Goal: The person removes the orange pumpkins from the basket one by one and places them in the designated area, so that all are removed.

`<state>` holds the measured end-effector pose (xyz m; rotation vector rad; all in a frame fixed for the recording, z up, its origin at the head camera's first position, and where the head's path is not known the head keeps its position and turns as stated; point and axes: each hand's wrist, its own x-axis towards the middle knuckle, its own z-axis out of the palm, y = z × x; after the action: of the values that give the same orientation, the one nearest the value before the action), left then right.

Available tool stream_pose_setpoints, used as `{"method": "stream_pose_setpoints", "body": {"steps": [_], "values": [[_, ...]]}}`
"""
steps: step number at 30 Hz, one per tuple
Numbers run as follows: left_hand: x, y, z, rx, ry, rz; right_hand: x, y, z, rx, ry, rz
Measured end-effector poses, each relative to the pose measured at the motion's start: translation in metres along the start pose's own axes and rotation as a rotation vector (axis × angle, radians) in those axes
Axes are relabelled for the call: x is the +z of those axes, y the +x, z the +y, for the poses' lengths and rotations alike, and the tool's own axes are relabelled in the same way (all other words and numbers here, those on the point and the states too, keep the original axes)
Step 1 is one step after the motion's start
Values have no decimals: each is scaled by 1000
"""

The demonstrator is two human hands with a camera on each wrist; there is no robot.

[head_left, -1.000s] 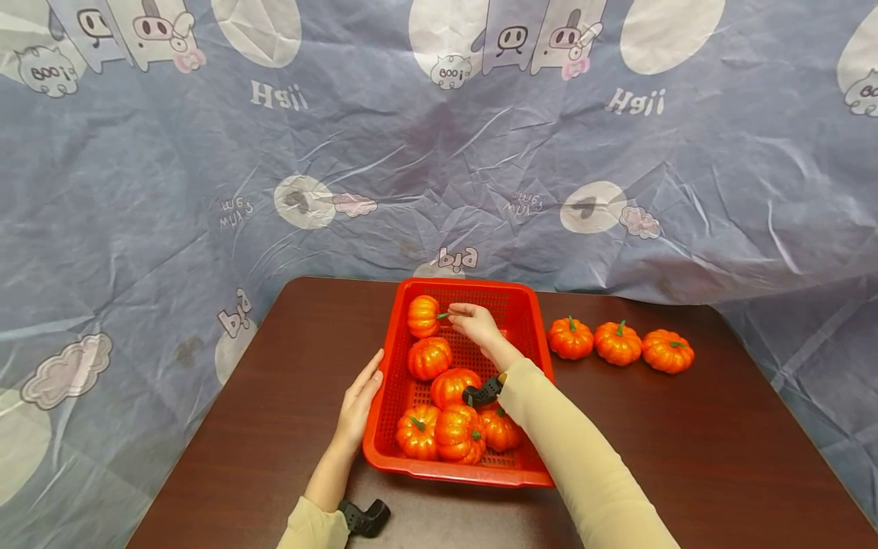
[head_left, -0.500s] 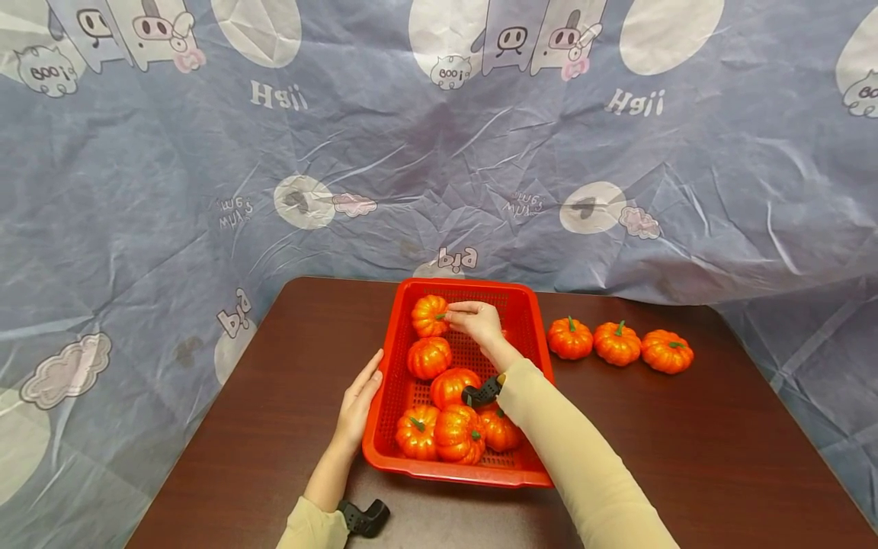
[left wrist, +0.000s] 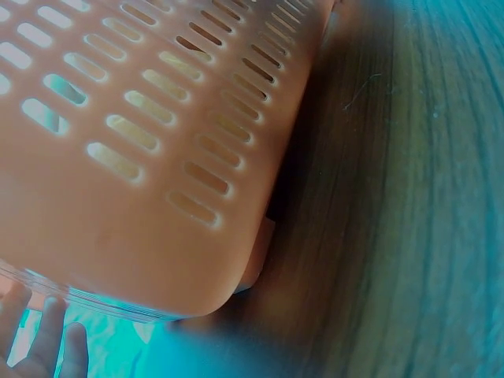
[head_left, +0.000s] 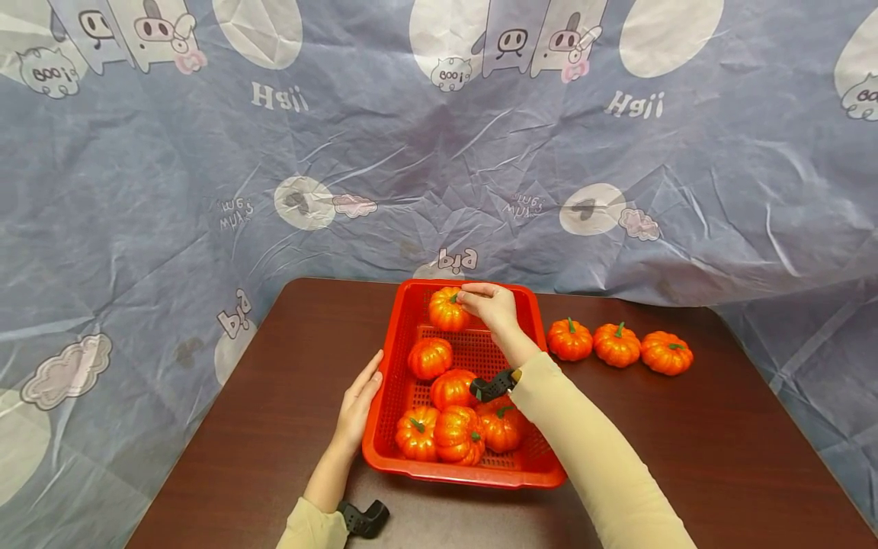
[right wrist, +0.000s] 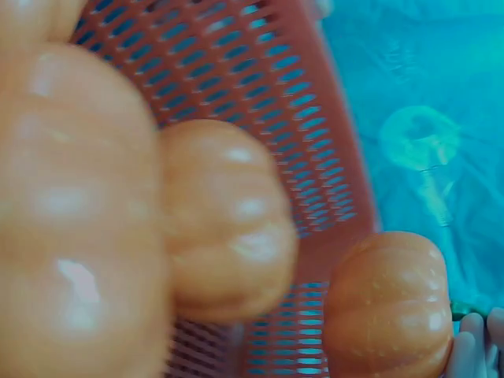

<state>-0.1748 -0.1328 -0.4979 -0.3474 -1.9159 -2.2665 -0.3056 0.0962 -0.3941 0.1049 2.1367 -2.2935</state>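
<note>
Pinching a green stem [head_left: 454, 298]: right hand [head_left: 495, 309]; glossy ornamental pumpkin [head_left: 444, 312] at the far end of the red slotted basket [head_left: 466, 476]; probably light, stiff, slippery, best taken by the stem; left hand [head_left: 358, 398] straight-fingered against the basket's left side.

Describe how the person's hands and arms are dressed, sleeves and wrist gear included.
The left hand and right hand wear no gloves. The left sleeve and right sleeve are pale yellow, without visible print. Each arm wears a black, bent device: left device, right device. No cables show.
</note>
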Motion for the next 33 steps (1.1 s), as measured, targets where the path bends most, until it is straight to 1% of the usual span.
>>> {"method": "stream_pose_setpoints", "body": {"steps": [8, 11, 15, 18, 20, 21, 24, 25, 27, 28, 31, 32, 33], "values": [[0, 1, 1, 12, -1, 0, -22, -13, -33, -78, 32, 0], [0, 1, 1, 17, -11, -3, -32, -18, -41, -96, 45, 2], [0, 0, 0, 19, -33, -8, -47, -26, -52, -111, 93, -10], [0, 0, 0, 17, -38, -12, -59, -31, -57, -119, 115, 5], [0, 0, -1, 20, -38, -15, -71, -29, -54, -127, 112, 15], [0, 0, -1, 20, -35, -15, -82, -19, -44, -145, 142, -2], [0, 0, -1, 16, -31, -13, -108, 1, -23, -144, 163, 1], [0, 0, -1, 14, -32, -13, -121, 11, -11, -159, 197, -18], [0, 0, -1, 8, -32, -10, -133, 11, -5, -162, 198, -7], [0, 0, -1, 5, -32, -10, -135, 3, -8, -164, 185, 13], [0, 0, 0, 4, -31, -12, -138, -19, -16, -216, 186, 25], [0, 0, 0, 4, -31, -13, -134, -34, -26, -222, 170, 52], [0, 0, 0, 4, -30, -14, -135, -42, -30, -234, 189, 55]]}}
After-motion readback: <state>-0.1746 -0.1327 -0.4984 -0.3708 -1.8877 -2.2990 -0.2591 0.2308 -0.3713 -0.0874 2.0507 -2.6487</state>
